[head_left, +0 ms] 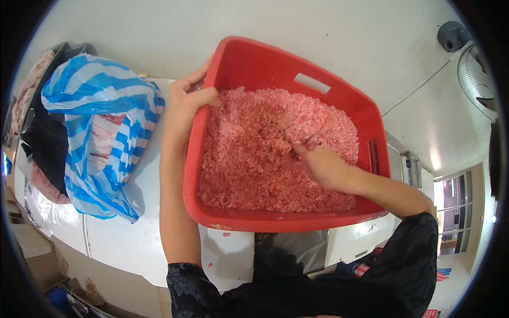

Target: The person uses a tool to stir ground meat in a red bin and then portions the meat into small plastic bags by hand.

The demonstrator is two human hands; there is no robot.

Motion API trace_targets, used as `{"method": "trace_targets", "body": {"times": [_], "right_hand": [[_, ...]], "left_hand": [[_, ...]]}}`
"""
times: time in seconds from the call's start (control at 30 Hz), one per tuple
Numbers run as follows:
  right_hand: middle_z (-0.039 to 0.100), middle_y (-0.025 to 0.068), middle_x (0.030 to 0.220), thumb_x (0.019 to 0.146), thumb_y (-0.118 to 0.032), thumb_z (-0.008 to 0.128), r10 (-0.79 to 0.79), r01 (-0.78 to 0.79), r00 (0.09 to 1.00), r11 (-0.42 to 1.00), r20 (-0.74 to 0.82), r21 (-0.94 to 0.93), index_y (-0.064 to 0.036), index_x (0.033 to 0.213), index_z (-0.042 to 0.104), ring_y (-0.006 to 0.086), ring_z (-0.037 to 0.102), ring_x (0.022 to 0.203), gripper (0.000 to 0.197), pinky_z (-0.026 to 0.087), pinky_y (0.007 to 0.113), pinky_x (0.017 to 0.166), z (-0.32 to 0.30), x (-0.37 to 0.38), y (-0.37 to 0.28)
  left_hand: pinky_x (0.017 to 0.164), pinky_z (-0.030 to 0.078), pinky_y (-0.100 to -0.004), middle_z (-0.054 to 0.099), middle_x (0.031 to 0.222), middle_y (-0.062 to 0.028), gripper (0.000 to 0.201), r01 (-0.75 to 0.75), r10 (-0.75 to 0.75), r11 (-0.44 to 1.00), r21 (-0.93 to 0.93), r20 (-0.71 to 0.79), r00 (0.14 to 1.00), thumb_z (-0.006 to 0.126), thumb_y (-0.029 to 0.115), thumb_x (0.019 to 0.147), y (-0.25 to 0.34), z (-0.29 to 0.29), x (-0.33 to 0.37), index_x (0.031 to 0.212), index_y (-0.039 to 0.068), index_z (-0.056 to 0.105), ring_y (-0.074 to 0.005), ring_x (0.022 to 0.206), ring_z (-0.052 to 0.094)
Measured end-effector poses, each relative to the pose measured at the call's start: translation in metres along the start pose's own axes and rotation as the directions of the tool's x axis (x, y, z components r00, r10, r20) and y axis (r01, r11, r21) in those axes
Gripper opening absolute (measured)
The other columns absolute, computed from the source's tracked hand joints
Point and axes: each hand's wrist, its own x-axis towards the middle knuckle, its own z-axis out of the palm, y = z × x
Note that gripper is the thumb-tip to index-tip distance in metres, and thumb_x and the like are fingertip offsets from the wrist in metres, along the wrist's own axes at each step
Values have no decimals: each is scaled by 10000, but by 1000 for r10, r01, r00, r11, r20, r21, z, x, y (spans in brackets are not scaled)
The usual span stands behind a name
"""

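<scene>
A red plastic tub [281,221] with slotted sides sits in front of me, tilted a little. Pink minced meat [244,164] fills much of it, with a rough hollow near the middle. My left hand [190,100] is closed round the tub's left rim, thumb on the inner side and the other fingers mostly outside. Inside the tub, my right hand [322,167] curls into the mince just right of the hollow. Its fingertips are partly sunk in the meat and cannot be fully seen.
Left of the tub, a blue-and-white striped plastic bag [140,103] holds pale pink meat, beside a black plastic sheet [46,146]. The white table [127,244] carries small meat scraps near its front edge. A ribbed hose [475,79] hangs at the upper right.
</scene>
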Motion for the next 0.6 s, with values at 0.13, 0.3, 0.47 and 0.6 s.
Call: {"method": "trace_targets", "body": {"times": [0.13,0.3,0.47,0.6], "right_hand": [[725,318,1007,987,-159,650,55,-55,998,997,8,47,96,1490,464,498,724,948,594,587,588,840,14,-9,-25],[695,327,1072,1003,-148,630,51,-45,997,994,54,-100,42,1521,448,488,706,995,581,571,559,855,22,-11,-28],[708,239,883,931,-89,649,-28,22,998,995,62,95,-61,1389,646,405,728,847,458,557,514,748,-86,-52,-11],[705,208,810,852,-144,742,39,-38,999,998,-3,55,-29,1044,766,386,718,790,226,569,476,748,-145,-67,1]], "left_hand": [[788,506,-230,726,1184,-101,778,-15,14,999,-43,-15,1000,611,-26,682,-4,1,2,1459,-57,647,-122,878,635],[806,518,-248,709,1244,-122,758,-28,29,997,-68,16,999,624,-32,703,-11,-5,4,1460,-84,631,-121,910,640],[824,528,-255,708,1283,-158,766,-9,14,995,-101,50,999,646,-22,697,-8,-6,0,1456,-121,610,-136,973,655],[813,531,-254,717,1251,-173,779,-33,37,996,-84,41,998,650,-4,701,-9,-7,0,1471,-110,602,-138,969,658]]}}
